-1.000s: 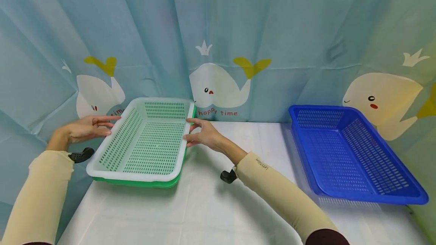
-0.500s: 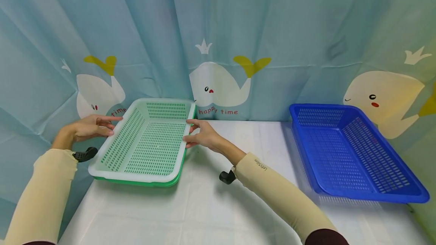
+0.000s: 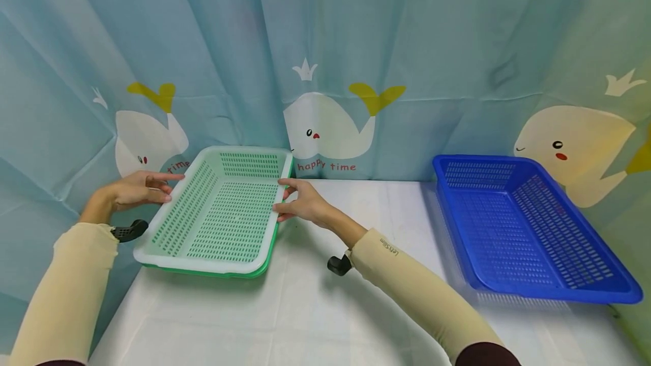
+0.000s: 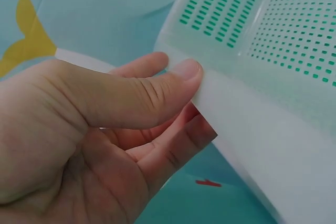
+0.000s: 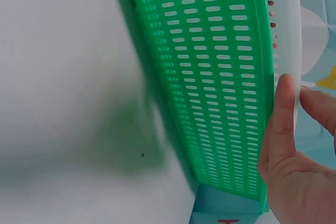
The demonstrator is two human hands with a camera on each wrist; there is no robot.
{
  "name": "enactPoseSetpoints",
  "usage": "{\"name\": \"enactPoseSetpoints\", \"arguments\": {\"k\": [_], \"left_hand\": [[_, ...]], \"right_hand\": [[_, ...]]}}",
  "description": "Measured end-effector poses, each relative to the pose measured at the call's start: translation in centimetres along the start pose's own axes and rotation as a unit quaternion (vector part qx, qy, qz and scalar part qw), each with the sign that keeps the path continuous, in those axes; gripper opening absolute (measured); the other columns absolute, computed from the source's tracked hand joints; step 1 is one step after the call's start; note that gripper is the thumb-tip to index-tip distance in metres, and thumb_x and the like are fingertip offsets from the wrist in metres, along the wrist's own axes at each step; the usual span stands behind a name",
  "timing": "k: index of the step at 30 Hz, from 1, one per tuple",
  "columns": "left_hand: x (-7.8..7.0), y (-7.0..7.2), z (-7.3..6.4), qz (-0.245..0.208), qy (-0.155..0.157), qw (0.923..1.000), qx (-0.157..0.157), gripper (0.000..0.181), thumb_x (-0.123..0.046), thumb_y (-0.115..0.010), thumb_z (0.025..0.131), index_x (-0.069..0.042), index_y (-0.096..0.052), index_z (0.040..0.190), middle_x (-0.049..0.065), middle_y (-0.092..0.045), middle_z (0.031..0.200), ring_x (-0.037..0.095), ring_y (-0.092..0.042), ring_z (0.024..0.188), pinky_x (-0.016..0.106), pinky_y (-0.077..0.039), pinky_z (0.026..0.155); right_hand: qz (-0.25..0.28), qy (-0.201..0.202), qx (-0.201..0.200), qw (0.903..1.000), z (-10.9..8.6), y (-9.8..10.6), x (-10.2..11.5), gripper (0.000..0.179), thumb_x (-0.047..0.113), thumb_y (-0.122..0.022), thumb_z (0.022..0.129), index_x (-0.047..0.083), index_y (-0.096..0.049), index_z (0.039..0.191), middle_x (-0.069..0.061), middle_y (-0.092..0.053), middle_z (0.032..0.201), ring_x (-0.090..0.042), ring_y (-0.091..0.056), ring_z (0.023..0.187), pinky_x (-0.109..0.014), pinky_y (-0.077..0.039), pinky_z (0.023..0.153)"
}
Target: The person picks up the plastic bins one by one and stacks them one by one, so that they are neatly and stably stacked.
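Note:
A white perforated plastic basket [image 3: 203, 265] sits nested in a green basket [image 5: 210, 61] at the left of the table. My left hand [image 3: 134, 191] pinches the white rim from the left, thumb on top and fingers underneath, as the left wrist view shows. On the opposite side, my right hand [image 3: 305, 203] grips the white rim between thumb and fingers. Its fingertips lie right at the gap above the green rim in the right wrist view. Most of the green basket is hidden beneath the white one in the head view.
A large blue basket [image 3: 503, 230] stands at the right, over a clear plastic one [image 3: 524, 301] whose edge shows below it. The table [image 3: 315, 309] has a white cover. Behind it hangs a blue curtain [image 3: 432, 44] with whale prints.
My left hand has shifted slightly to the right with the white basket. A thinner band of green shows under the white rim at the front. My right hand has hardly moved.

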State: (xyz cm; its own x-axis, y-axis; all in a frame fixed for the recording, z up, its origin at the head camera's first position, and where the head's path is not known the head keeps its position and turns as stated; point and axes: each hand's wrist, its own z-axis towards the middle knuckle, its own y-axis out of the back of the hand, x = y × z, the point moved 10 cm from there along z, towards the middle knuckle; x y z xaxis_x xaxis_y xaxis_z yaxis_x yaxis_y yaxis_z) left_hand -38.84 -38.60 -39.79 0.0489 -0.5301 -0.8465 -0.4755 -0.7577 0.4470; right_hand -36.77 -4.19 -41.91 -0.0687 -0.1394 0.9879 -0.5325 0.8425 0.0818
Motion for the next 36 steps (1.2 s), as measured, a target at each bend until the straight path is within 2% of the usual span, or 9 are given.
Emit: {"name": "enactPoseSetpoints", "arguments": {"k": [6,14,21,25,30,36], "left_hand": [[0.19,-0.22,0.01,-0.014,0.004,0.9999,-0.001,0.074,0.001,-0.071,0.094,0.009,-0.031,0.156,0.015,-0.064,0.113,0.018,-0.063,0.097,0.030,-0.059,0.089],[0.40,-0.37,-0.05,-0.008,0.008,0.9999,-0.007,0.074,-0.001,-0.072,0.095,0.007,-0.032,0.157,0.015,-0.060,0.104,0.020,-0.063,0.094,0.031,-0.058,0.089],[0.55,-0.56,-0.18,-0.010,0.014,0.9998,-0.013,0.073,-0.001,-0.071,0.096,0.005,-0.032,0.158,0.016,-0.056,0.108,0.020,-0.063,0.094,0.034,-0.058,0.089],[0.71,-0.64,-0.13,-0.008,0.015,0.9997,-0.016,0.074,-0.003,-0.071,0.096,0.003,-0.032,0.159,0.019,-0.055,0.112,0.021,-0.063,0.095,0.035,-0.059,0.088],[0.75,-0.73,-0.05,-0.012,0.013,0.9996,-0.020,0.075,-0.004,-0.072,0.096,0.002,-0.031,0.159,0.023,-0.055,0.117,0.022,-0.066,0.096,0.035,-0.060,0.087],[0.98,-0.66,-0.19,-0.013,0.017,0.9994,-0.027,0.075,-0.004,-0.071,0.096,0.000,-0.032,0.160,0.022,-0.057,0.117,0.022,-0.067,0.097,0.037,-0.060,0.086]], "right_hand": [[-0.006,-0.007,-0.004,0.9999,-0.05,0.05,-0.03,0.078,0.002,-0.076,0.092,0.008,-0.037,0.159,-0.022,-0.047,0.124,-0.039,-0.075,0.087,-0.032,-0.061,0.086],[-0.002,-0.011,-0.011,0.9999,-0.08,0.02,-0.11,0.078,0.002,-0.077,0.092,0.007,-0.038,0.158,-0.020,-0.049,0.121,-0.031,-0.076,0.078,-0.031,-0.061,0.087],[-0.013,-0.004,-0.007,0.9999,-0.13,-0.08,0.10,0.078,0.001,-0.076,0.092,0.004,-0.035,0.159,-0.019,-0.048,0.118,-0.029,-0.076,0.075,-0.031,-0.061,0.086],[-0.054,0.000,-0.013,0.9984,-0.18,0.03,0.21,0.077,0.004,-0.076,0.093,0.007,-0.037,0.159,-0.016,-0.050,0.119,-0.029,-0.076,0.076,-0.036,-0.058,0.094],[-0.127,0.001,-0.025,0.9916,-0.28,0.35,-0.03,0.076,0.011,-0.077,0.093,0.013,-0.040,0.158,-0.011,-0.054,0.124,-0.030,-0.077,0.080,-0.044,-0.045,0.110],[-0.129,0.005,-0.025,0.9914,-0.26,0.35,-0.16,0.075,0.013,-0.078,0.092,0.013,-0.041,0.158,-0.011,-0.054,0.126,-0.024,-0.077,0.075,-0.046,-0.044,0.111]]}}
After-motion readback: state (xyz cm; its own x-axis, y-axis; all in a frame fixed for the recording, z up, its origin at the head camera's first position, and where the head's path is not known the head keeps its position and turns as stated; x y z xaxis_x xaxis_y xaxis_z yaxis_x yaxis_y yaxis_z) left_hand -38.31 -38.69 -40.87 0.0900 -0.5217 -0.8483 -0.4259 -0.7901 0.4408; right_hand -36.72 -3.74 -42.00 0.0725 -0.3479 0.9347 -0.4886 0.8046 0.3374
